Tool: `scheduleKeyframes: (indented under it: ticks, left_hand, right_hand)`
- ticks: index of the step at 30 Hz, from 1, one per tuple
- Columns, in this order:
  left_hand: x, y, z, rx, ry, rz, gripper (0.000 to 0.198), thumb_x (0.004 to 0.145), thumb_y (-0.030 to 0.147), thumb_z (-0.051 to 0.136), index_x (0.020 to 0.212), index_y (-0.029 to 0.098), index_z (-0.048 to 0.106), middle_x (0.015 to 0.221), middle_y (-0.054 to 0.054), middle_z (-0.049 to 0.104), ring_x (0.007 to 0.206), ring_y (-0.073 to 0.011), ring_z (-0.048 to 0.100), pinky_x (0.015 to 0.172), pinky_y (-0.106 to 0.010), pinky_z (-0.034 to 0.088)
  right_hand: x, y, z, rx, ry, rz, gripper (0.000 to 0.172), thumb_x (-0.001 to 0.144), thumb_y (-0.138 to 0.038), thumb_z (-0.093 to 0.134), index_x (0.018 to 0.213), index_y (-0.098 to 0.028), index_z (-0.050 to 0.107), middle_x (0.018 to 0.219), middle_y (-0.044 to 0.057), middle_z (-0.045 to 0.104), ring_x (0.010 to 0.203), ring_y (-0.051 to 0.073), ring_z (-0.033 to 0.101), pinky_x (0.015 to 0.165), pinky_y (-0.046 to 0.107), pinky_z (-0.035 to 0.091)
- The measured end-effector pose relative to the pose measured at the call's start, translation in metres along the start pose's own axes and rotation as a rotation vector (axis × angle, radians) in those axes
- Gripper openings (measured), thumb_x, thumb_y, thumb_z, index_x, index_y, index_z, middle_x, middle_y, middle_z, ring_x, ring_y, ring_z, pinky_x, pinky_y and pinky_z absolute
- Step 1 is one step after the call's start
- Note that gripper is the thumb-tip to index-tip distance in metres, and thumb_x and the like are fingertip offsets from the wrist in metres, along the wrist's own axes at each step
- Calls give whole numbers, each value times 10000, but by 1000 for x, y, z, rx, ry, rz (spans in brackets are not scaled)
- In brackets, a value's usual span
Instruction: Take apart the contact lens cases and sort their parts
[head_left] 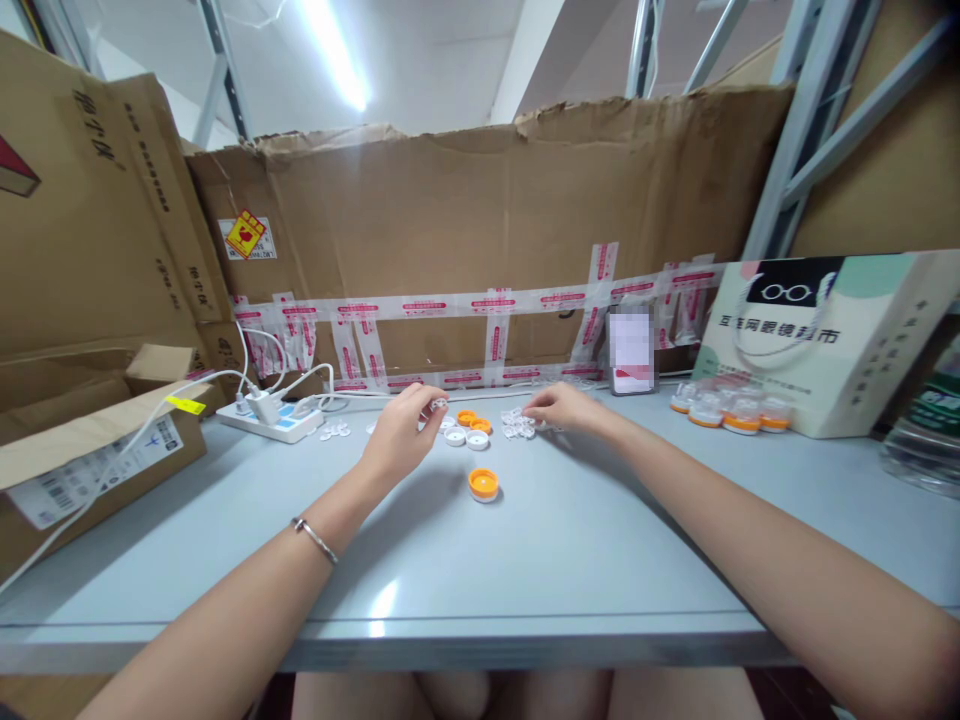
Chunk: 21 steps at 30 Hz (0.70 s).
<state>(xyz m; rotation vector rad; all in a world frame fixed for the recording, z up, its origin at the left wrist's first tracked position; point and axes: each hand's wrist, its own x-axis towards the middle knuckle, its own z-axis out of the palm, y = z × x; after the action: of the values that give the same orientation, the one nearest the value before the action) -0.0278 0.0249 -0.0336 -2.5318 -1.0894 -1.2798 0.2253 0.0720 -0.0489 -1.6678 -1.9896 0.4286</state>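
Observation:
My left hand [401, 432] is raised a little over the table with thumb and fingers pinched on a small clear plastic piece [439, 403]. Fingertips of my right hand [564, 408] are pressed together at the edge of a pile of small clear plastic pieces [517, 426]; what they grip is too small to make out. Between the hands lie several orange rings [478, 438] and white round caps [477, 440]. Closer to me, apart from these, sits a round orange part with a white base [484, 485], its hollow side up.
At left stand a power strip [274, 422] with white cables and an open cardboard box [105, 450]. A phone [631, 350] leans against the taped cardboard [450, 230] behind. Finished-looking orange-and-clear round cases [731, 408], a paper bag [810, 340] and a bottle [930, 420] are at right.

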Motion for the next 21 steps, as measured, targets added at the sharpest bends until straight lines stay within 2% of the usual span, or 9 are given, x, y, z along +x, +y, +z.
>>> scheduleKeyframes:
  ticks: [3, 5, 8, 11, 15, 21]
  left_hand:
    - [0, 0, -1, 1, -9, 3, 134, 806, 191, 423, 865, 174, 542, 765, -21, 536, 660, -107, 507, 606, -230, 438]
    - [-1, 0, -1, 8, -17, 1, 133, 805, 188, 426, 864, 173, 543, 763, -20, 537, 661, -108, 508, 608, -231, 436]
    - [-2, 0, -1, 12, -31, -3, 134, 804, 190, 428, 868, 171, 545, 761, -20, 539, 661, -109, 509, 609, -234, 434]
    - [-2, -1, 0, 8, -37, -2, 145, 808, 195, 423, 880, 175, 546, 758, -22, 539, 660, -112, 507, 606, -238, 438]
    - [-2, -1, 0, -2, -45, 13, 153, 809, 200, 421, 892, 174, 547, 755, -25, 535, 656, -114, 507, 605, -241, 443]
    - [-2, 1, 0, -5, -81, 15, 167, 808, 196, 421, 898, 178, 560, 766, -27, 550, 670, -119, 517, 616, -246, 448]
  right_hand:
    - [1, 6, -13, -41, 26, 4, 192, 693, -239, 533, 783, -169, 689, 757, 40, 678, 707, 157, 596, 587, 210, 415]
    - [0, 11, -20, -70, 14, 11, 172, 652, -196, 561, 760, -167, 691, 757, 45, 671, 687, 162, 590, 572, 216, 411]
    - [-1, 17, -24, -149, -89, -7, 185, 577, -162, 612, 742, -187, 693, 767, 34, 655, 643, 152, 578, 546, 213, 403]
    - [-2, 20, -21, -222, -152, -26, 200, 564, -172, 623, 750, -204, 689, 796, 28, 639, 681, 151, 575, 577, 210, 406]
    - [-2, 22, -21, -247, -138, 15, 152, 564, -171, 618, 702, -195, 676, 784, 28, 628, 691, 154, 568, 568, 211, 396]
    - [-6, 24, -32, -277, -138, 118, 124, 532, -119, 621, 637, -172, 657, 663, 27, 619, 597, 153, 553, 493, 216, 376]
